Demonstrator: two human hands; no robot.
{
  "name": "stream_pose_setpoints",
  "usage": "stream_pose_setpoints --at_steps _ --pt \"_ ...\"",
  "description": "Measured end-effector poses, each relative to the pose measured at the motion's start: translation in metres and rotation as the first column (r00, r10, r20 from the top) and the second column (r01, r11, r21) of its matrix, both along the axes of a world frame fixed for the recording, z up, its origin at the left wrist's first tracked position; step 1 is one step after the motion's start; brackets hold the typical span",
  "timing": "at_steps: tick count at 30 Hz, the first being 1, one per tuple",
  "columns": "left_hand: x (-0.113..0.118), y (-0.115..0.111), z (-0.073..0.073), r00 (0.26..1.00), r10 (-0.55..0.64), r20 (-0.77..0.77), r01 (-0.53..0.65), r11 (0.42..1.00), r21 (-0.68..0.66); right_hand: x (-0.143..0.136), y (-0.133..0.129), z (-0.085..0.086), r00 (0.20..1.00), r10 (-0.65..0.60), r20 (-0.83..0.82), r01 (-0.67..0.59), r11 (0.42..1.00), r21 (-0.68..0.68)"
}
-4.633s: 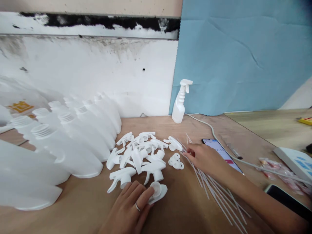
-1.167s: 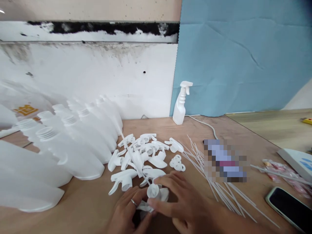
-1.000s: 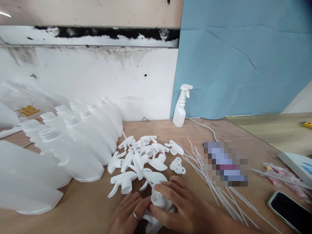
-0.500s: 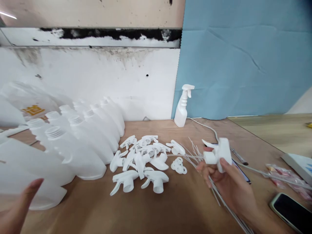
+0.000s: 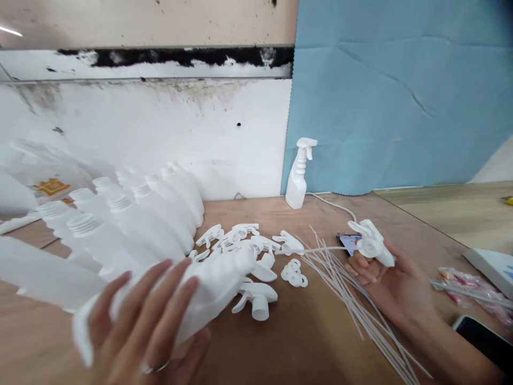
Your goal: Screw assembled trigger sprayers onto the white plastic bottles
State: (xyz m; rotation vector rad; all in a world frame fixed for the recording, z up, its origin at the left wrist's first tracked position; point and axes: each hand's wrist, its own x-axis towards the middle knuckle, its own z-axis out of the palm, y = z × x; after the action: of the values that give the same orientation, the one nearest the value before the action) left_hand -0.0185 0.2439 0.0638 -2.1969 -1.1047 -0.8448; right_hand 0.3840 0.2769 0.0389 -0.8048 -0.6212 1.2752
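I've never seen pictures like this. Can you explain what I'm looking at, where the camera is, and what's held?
No machine here: these are a person's bare hands, seen from a camera worn on the head, looking forward and down. The left hand holds a white bottle tipped sideways. The right hand holds a spray head with a tube reaching left from it. On the table, more bottles without tops are grouped at the left, other spray heads and small rings lie in the middle, and loose tubes to the right. A spray bottle with its head on stands at the back.
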Motion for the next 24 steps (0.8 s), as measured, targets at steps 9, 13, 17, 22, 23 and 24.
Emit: stream_pose_setpoints --at_steps 9,13,17,22,23,24 --pt "0.023 0.003 -0.026 0.997 -0.060 0.056 0.067 0.990 -0.123 -0.006 0.000 0.010 0.984 -0.152 0.094 0.149 0.988 0.040" --pt "0.015 0.004 -0.032 0.996 -0.071 0.056 0.079 0.984 -0.157 -0.004 -0.001 0.010 0.969 -0.219 0.110 0.215 0.975 0.047" --pt "0.016 0.005 -0.032 0.995 -0.085 0.053 0.093 0.981 -0.171 -0.001 -0.001 0.010 0.960 -0.255 0.112 0.251 0.967 0.050" --pt "0.020 0.004 -0.033 0.992 -0.113 0.053 0.122 0.972 -0.202 -0.005 -0.002 0.009 0.950 -0.254 0.181 0.249 0.967 0.047" --pt "0.021 0.004 -0.034 0.991 -0.119 0.055 0.128 0.970 -0.209 -0.007 -0.003 0.008 0.954 -0.233 0.191 0.228 0.973 0.049" --pt "0.022 0.003 -0.034 0.991 -0.123 0.057 0.132 0.967 -0.217 -0.011 -0.005 0.008 0.959 -0.195 0.205 0.190 0.981 0.045"
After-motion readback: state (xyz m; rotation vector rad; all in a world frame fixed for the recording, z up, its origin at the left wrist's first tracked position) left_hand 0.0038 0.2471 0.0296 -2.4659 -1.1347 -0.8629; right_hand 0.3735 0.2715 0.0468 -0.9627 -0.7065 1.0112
